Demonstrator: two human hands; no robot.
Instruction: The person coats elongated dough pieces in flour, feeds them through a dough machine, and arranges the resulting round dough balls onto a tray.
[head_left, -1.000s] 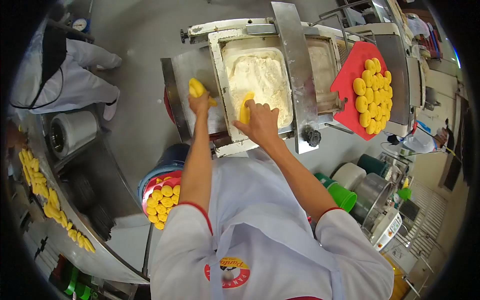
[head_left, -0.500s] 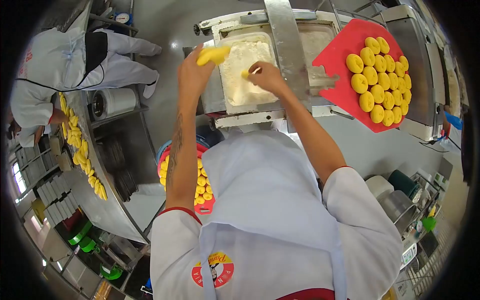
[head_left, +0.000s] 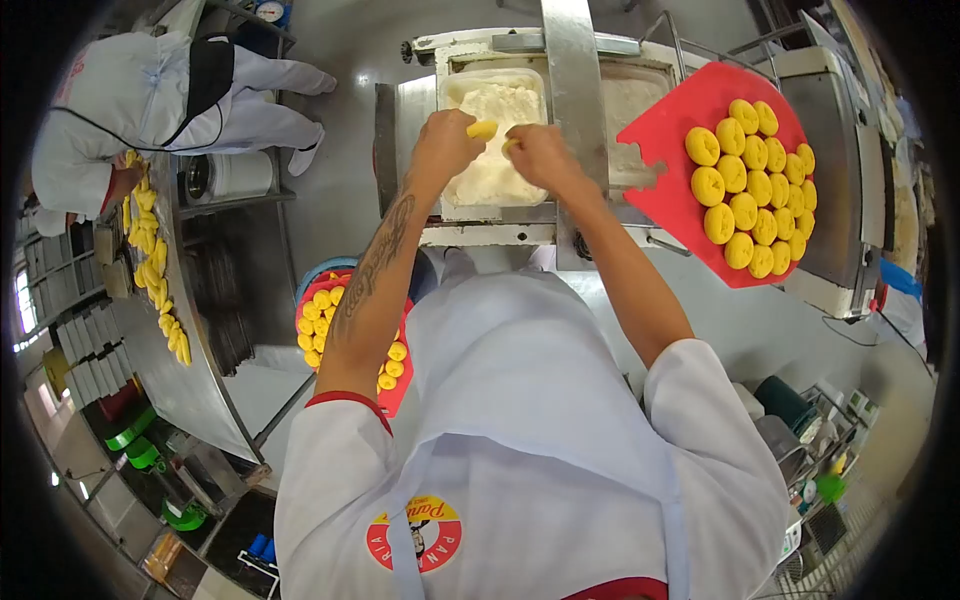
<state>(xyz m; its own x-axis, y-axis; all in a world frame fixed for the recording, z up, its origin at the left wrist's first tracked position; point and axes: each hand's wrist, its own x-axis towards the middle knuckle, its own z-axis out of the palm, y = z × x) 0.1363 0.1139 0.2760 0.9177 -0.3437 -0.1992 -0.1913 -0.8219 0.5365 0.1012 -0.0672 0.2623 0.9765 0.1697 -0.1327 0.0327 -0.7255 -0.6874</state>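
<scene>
My left hand [head_left: 447, 146] is closed around a piece of yellow dough [head_left: 483, 130], whose end sticks out past the fingers. Close beside it, my right hand [head_left: 541, 157] pinches a small bit of yellow dough, mostly hidden by the fingers. Both hands are over a white tub [head_left: 545, 88] holding a pale, crumbly or powdery mass [head_left: 500, 182]. To the right, a red board [head_left: 650, 132] carries several round yellow dough pieces [head_left: 743, 210], each with a dimple on top.
Another red board [head_left: 392, 402] with yellow rounds sits low by my left arm. At left, a co-worker [head_left: 130, 95] handles yellow dough strips [head_left: 152, 270] on a steel table [head_left: 205, 350]. A metal bar [head_left: 575, 100] crosses the white-framed stand right of the tub.
My left hand has come down and right, closer to my right hand. Its dough is now mostly covered by the fingers. My right hand has shifted slightly; the view has moved a little.
</scene>
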